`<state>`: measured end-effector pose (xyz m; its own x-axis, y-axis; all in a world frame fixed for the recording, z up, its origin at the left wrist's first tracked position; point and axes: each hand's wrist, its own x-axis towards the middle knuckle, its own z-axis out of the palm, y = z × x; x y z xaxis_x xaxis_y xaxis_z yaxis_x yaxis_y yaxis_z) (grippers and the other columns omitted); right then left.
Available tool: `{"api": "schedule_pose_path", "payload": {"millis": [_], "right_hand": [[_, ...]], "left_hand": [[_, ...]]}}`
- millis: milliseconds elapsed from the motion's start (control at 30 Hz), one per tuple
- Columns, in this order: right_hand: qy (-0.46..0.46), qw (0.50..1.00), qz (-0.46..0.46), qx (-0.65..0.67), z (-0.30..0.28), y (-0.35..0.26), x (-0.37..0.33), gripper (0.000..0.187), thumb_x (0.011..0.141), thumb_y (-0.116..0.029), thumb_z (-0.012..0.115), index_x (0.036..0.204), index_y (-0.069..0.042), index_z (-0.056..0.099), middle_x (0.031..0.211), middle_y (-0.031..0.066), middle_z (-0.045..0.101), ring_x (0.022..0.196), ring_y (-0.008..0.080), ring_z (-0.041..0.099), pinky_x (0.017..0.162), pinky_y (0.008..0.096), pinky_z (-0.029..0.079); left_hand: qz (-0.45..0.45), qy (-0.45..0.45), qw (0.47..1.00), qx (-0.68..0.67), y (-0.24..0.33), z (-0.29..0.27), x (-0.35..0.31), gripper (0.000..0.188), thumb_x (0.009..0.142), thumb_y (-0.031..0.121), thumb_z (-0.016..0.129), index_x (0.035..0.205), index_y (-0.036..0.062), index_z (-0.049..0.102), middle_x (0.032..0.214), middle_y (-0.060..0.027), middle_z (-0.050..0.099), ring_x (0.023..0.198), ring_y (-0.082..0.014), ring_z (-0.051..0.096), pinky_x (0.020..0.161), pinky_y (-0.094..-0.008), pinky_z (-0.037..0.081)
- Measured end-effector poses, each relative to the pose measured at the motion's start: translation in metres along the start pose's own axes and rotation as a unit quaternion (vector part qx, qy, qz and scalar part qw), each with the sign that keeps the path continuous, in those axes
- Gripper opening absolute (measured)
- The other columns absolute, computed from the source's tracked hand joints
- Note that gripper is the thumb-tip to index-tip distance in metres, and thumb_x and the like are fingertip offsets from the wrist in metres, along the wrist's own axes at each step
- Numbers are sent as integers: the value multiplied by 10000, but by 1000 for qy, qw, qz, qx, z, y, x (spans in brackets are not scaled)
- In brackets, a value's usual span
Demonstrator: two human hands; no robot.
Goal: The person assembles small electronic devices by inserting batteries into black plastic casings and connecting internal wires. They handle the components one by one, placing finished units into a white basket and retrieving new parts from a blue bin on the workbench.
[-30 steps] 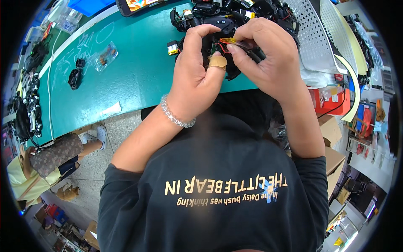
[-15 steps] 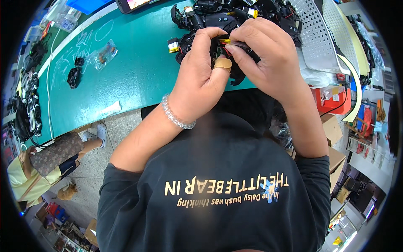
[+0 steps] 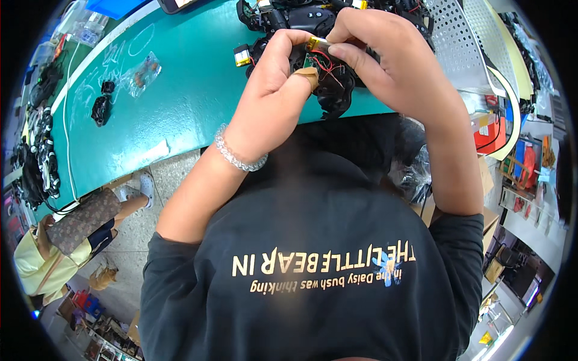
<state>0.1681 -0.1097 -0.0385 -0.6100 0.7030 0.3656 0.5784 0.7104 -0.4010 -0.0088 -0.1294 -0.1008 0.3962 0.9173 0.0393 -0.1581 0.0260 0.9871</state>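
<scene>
My left hand [image 3: 268, 99], with a tan bandage on its thumb, is closed around an opened black plastic casing [image 3: 336, 93] at the table's near edge. A bit of green circuit board [image 3: 309, 61] shows inside, with thin red wires [image 3: 326, 62] running off it. Between thumb and fingers, my right hand [image 3: 397, 66] pinches a small silver battery with yellow tape [image 3: 319, 43] just above the board. Behind my hands lies a pile of similar black casings [image 3: 310, 21]. Another small battery [image 3: 242, 56] sticks out left of my left hand.
The green table [image 3: 174, 90] carries a small plastic bag of parts [image 3: 143, 74] and small black parts [image 3: 101, 110] on the left. A perforated grey tray [image 3: 460, 48] and a red box [image 3: 490, 135] stand at right. Another person [image 3: 54, 253] is at lower left.
Both hands have moved up and slightly apart in the picture, the left one leftward. The casing's board and red wires are now more exposed, and the right hand's pinch has come onto the battery.
</scene>
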Motion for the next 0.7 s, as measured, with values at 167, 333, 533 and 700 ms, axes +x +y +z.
{"api": "schedule_pose_path", "payload": {"millis": [167, 333, 533, 700], "right_hand": [[-41, 988, 75, 127, -4, 2, 1, 103, 799, -62, 593, 769, -9, 509, 693, 169, 541, 682, 390, 544, 591, 417, 430], [-45, 990, 54, 121, -4, 8, -3, 108, 815, -68, 592, 781, -3, 513, 674, 169, 540, 664, 368, 554, 584, 399, 430], [-69, 977, 118, 164, -4, 9, -11, 138, 873, -127, 560, 830, -1, 524, 709, 152, 559, 665, 302, 569, 589, 346, 438], [12, 980, 99, 169, 14, 6, -25, 137, 799, -53, 597, 763, 4, 477, 639, 161, 501, 597, 336, 524, 530, 374, 395]], "left_hand": [[-75, 1, 993, -89, 5, 4, -2, 283, 850, 58, 468, 1133, 36, 481, 809, 18, 521, 633, -23, 421, 543, -190, 359], [-130, -48, 976, -169, 3, -2, 0, 285, 856, 71, 461, 1138, 47, 493, 821, 9, 541, 602, -41, 436, 538, -195, 373], [-181, -13, 963, -200, 16, 8, -1, 292, 861, 83, 456, 1147, 46, 497, 878, -19, 585, 685, -68, 535, 585, -212, 441], [-208, -75, 945, -240, 6, -5, -3, 295, 856, 90, 478, 1150, 62, 500, 959, -24, 595, 861, -100, 605, 671, -248, 501]]}}
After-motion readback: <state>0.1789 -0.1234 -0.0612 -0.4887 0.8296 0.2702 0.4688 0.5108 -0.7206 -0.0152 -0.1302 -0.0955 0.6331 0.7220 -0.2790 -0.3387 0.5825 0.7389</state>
